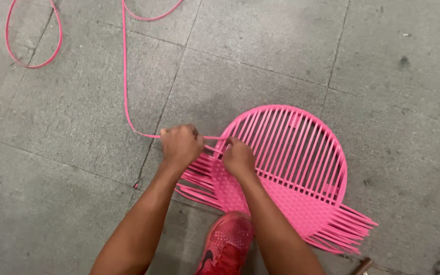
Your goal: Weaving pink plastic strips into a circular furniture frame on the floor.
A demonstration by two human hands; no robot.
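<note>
Single head camera, looks steeply down from standing height at grey paved floor (77,127). Both forearms enter from bottom edge, reaching away from lens. Round pink woven frame (301,168) sits centre-right, mid-distance. Red shoe (227,244) at bottom edge, directly beneath camera.

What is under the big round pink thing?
Grey paving floor shows between the strips of the round pink frame. A red shoe touches its near edge. The woven part hides whatever lies beneath it.

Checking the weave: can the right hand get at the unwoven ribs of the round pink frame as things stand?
Probably yes. The right hand sits at the frame edge, beside the open ribs, with nothing lying across them; it pinches the pink strip.
</note>
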